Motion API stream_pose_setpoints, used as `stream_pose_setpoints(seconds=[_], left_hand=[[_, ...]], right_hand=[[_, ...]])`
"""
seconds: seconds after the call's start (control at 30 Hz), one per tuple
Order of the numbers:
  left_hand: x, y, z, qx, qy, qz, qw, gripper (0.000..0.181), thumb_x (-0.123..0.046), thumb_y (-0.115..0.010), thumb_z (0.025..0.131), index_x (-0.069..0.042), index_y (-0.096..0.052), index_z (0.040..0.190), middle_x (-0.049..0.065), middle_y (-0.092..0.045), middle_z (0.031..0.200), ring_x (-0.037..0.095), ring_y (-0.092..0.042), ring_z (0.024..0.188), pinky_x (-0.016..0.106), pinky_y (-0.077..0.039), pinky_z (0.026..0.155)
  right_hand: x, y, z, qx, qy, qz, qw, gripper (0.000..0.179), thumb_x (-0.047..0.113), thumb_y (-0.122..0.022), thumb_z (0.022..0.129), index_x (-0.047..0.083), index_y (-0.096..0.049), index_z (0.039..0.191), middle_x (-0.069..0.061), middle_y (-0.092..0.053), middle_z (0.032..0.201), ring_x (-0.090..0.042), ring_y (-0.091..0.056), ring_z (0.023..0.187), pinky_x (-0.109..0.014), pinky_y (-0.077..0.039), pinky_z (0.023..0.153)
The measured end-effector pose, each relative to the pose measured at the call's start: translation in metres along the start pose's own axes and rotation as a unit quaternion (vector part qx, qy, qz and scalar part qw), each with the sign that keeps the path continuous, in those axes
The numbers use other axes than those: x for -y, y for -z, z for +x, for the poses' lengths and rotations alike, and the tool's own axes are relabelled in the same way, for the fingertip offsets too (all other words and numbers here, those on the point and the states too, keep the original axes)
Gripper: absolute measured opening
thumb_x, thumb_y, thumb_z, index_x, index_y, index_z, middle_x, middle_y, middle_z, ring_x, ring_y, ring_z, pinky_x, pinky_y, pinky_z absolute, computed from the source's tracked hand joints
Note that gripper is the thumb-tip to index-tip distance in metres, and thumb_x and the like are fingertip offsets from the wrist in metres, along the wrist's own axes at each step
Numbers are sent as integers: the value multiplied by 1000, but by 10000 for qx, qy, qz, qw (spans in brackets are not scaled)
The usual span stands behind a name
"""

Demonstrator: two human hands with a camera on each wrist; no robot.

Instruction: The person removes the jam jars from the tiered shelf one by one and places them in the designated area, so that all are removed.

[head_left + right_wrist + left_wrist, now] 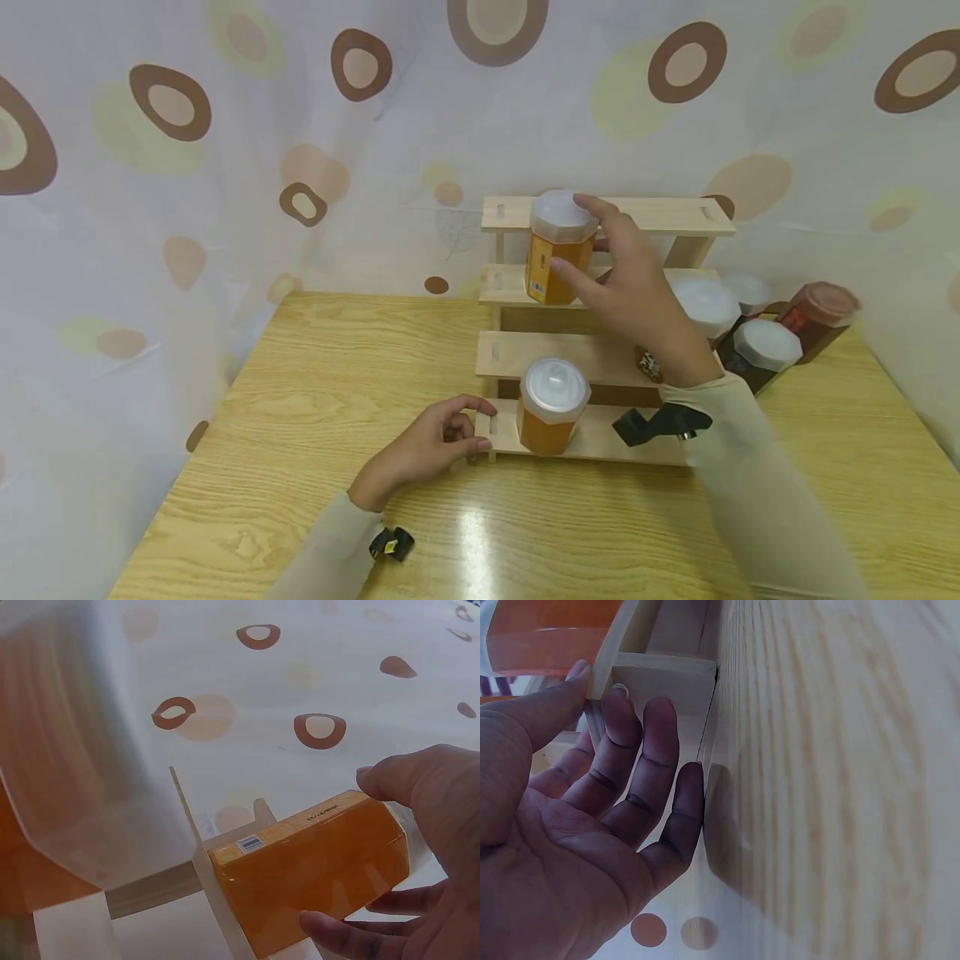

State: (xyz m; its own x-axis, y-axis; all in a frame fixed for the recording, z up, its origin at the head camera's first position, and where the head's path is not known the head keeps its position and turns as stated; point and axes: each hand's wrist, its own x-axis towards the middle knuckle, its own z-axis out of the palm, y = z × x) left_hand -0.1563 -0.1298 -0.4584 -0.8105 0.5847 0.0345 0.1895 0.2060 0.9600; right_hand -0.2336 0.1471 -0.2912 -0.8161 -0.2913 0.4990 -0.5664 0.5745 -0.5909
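My right hand grips an orange octagonal jar with a frosted white lid. Thumb and fingers lie on opposite sides of it, near the lid. The jar's base is right at the second-highest board of a stepped wooden rack. At the rack's lowest step, my left hand pinches the left end between thumb and index finger. Close up in the left wrist view, the other left fingers curl beside the board's end. A second orange jar stands on that lowest step.
Several more jars crowd the rack's right side, including a dark one with a white lid and a reddish-brown one. My right forearm partly covers this side. The wooden table backs onto a patterned cloth.
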Motion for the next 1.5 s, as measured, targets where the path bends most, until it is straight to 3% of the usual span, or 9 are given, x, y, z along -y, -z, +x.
stream_pose_setpoints(seconds=[0.13, 0.3, 0.37, 0.5, 0.63, 0.77, 1.1, 1.3, 1.5], left_hand=[[0, 0, 0, -22, 47, 29, 10000, 39, -6, -72, 97, -8, -60, 134, 5, -63, 75, 9, -50, 63, 22, -41, 59], [0, -1, 1, -23, 11, 40, 10000, 39, -5, -72, 97, -8, -60, 134, 4, -63, 75, 9, -49, 63, 22, -41, 61], [0, -1, 1, -17, 6, 35, 10000, 39, -5, -72, 98, -8, -59, 134, 5, -64, 76, 10, -50, 64, 22, -41, 61], [0, -2, 2, -8, 38, 53, 10000, 39, -6, -72, 98, -9, -59, 135, 7, -65, 76, 11, -52, 64, 22, -42, 61], [1, -3, 4, 24, 4, 46, 10000, 39, -6, -72, 98, -9, -60, 135, 10, -65, 77, 9, -50, 63, 22, -41, 61], [1, -4, 5, 38, -32, 67, 10000, 39, -6, -72, 98, -9, -60, 134, 13, -65, 77, 9, -50, 63, 22, -41, 61], [0, -2, 5, -3, 57, 171, 9998, 40, -6, -73, 97, -9, -59, 135, 11, -65, 77, 9, -51, 64, 23, -42, 62], [1, -2, 4, 31, -43, 119, 9999, 40, -6, -72, 98, -6, -58, 135, 13, -65, 78, 9, -51, 65, 22, -42, 63], [2, -2, 3, 12, 27, 11, 10000, 39, -6, -72, 98, -7, -59, 135, 15, -64, 77, 9, -50, 64, 22, -42, 62]], right_hand=[[-3, -7, 3, -94, 157, -41, 9998, 76, 18, -75, 96, 5, -35, 158, -21, -48, 148, -37, -57, 116, -47, -57, 73], [-8, -14, 7, -142, 212, -60, 9997, 81, 14, -80, 92, 6, -33, 158, -21, -48, 148, -34, -51, 128, -53, -50, 100], [-10, -16, 7, -203, 229, -68, 9995, 82, 14, -81, 91, 6, -33, 158, -21, -48, 148, -35, -50, 129, -54, -47, 104], [-13, -18, 7, -388, 343, -84, 9986, 80, 13, -81, 90, 6, -35, 156, -22, -48, 147, -33, -50, 125, -52, -48, 98], [-15, -16, 6, -507, 373, -86, 9980, 79, 15, -81, 90, 8, -38, 155, -20, -51, 144, -29, -52, 116, -44, -54, 78], [-15, -13, 4, -505, 312, -143, 9981, 78, 17, -82, 90, 12, -40, 155, -17, -53, 142, -27, -54, 109, -30, -51, 64], [-3, 3, 3, -873, 409, 168, 9952, 76, 15, -82, 90, 22, -43, 154, -9, -56, 141, -27, -60, 99, -17, -49, 64], [8, 17, 2, -1044, 676, 577, 9906, 79, 2, -82, 86, 18, -44, 153, -7, -55, 139, -23, -61, 100, -16, -52, 64], [16, 32, 0, -1192, 604, 451, 9900, 80, 3, -83, 86, 17, -43, 154, -5, -53, 141, -24, -62, 103, -15, -54, 67]])
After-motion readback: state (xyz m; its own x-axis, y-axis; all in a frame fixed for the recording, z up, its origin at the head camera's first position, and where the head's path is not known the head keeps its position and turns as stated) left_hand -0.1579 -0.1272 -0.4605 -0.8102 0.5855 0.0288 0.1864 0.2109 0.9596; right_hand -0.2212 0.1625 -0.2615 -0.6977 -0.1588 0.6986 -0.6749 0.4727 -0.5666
